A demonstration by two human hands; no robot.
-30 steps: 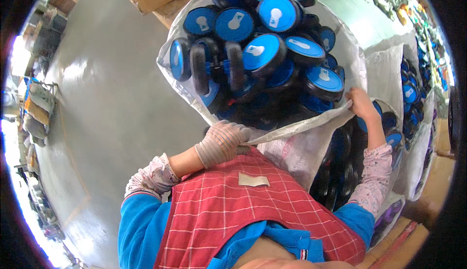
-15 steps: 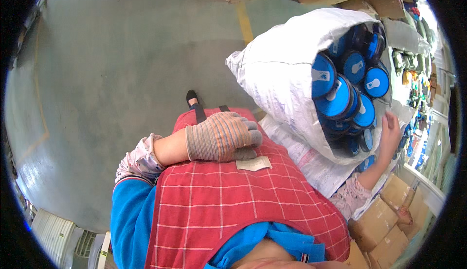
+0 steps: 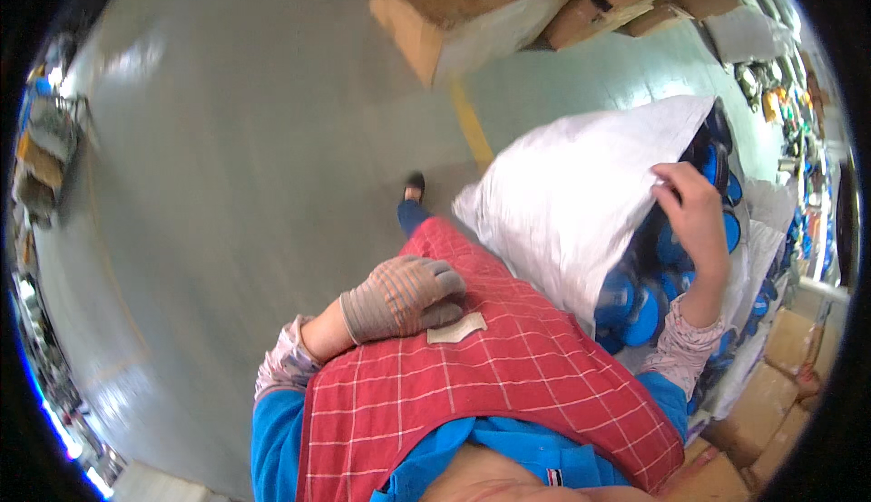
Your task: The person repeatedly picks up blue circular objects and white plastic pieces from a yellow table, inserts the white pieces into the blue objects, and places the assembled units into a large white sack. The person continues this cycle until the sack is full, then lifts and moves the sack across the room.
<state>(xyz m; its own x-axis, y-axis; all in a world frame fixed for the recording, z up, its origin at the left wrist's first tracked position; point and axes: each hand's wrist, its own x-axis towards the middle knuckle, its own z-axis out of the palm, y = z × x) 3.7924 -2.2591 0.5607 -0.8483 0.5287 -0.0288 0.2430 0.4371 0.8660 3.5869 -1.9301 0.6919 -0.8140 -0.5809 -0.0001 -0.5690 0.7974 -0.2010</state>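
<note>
A large white woven sack [image 3: 576,194] leans at my right, its mouth facing right. Inside are several dark round items with blue disc-shaped ends [image 3: 642,316], partly covered by the sack and my arm. My bare right hand [image 3: 694,212] reaches across the mouth, its fingertips and thumb closed on the sack's upper edge. At the front of my red checked apron [image 3: 490,357], my left hand [image 3: 399,298] rests in a grey and orange striped glove. Its fingers are curled beside a pale tag [image 3: 457,328]; whatever lies under them is hidden.
Cardboard boxes [image 3: 490,39] are stacked beyond the sack. More cartons [image 3: 762,402] stand at the lower right, near another white sack with blue-ended items. Shelves of mixed goods line the far right. A yellow line [image 3: 472,126] runs along the grey floor.
My right hand has moved from the sack's right side up to its mouth edge. The view has shifted, so the sack sits lower and more boxes show. My left hand stays curled at the apron.
</note>
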